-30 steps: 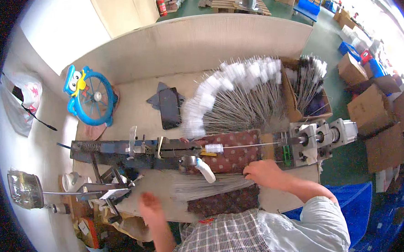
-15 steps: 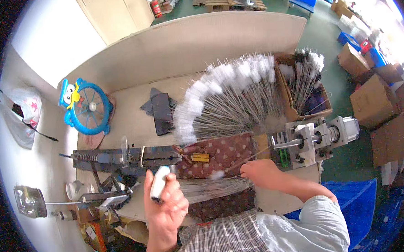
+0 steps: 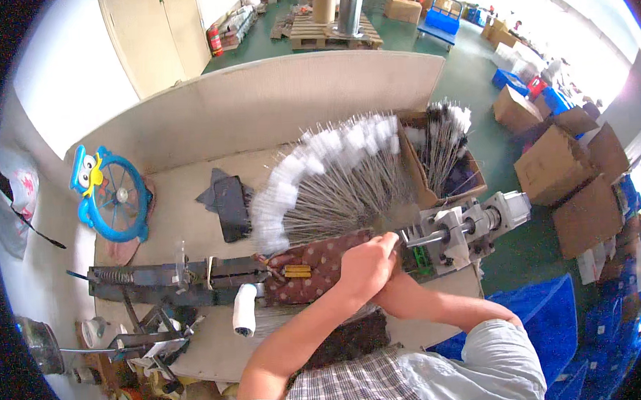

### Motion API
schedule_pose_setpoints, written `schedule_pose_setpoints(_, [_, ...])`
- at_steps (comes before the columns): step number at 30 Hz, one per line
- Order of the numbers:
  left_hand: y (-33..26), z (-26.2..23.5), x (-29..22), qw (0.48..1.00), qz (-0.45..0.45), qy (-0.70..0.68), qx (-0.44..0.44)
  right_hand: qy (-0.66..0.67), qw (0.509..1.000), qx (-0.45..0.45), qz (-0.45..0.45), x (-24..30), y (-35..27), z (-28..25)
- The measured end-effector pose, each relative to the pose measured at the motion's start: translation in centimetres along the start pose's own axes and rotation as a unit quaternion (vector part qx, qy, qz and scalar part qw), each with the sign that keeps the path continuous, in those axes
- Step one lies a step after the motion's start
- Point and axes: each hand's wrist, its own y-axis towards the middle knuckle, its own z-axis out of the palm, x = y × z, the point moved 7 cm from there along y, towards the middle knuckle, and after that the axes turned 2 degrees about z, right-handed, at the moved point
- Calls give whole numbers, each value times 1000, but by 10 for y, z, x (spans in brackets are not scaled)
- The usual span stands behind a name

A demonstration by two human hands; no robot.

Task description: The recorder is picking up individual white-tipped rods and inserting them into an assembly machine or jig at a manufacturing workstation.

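Observation:
My left hand (image 3: 370,268) is closed at the right end of a dotted brown cloth (image 3: 324,266), beside the machine's metal shaft (image 3: 425,238). Just below it, my right hand (image 3: 401,291) presses close, its fingers largely covered by the left. What the two hands grip is hidden. A white rounded handle (image 3: 244,310) stands free at the cloth's left end, on the long dark machine bed (image 3: 150,276). On the cloth lies a small yellow piece (image 3: 297,271). Behind it, wire-stemmed brushes with white heads (image 3: 304,164) fan out across the table.
An open carton (image 3: 472,186) of more brushes stands at the back right. A dark phone (image 3: 232,208) and a blue toy-like wheel (image 3: 117,196) lie to the left. A low board (image 3: 271,94) closes off the table's far side. A blue bin (image 3: 537,319) stands at right.
My left hand has let go of the white handle and moved right to join my right hand by the shaft. The whole view has shifted a little.

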Motion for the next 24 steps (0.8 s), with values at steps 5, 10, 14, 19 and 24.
schedule_pose_setpoints(5, [28, -8, -12, 977, 81, 197, -26, -12, 980, 197, 38, 2, -6, -11])
schedule_pose_setpoints(10, [76, -2, 15, 915, 148, 373, -49, -8, 969, 229, 91, 2, 0, -15])
schedule_pose_setpoints(14, [19, -33, 8, 964, 151, 201, -83, 10, 970, 215, 116, -6, -1, -28])
schedule_pose_setpoints(19, [-42, -92, -43, 958, 160, 207, -121, -152, 979, 127, -53, 9, 19, -62])
schedule_pose_setpoints(24, [-98, -124, -61, 955, 205, 151, -155, -154, 987, -2, -49, -19, 49, -101])
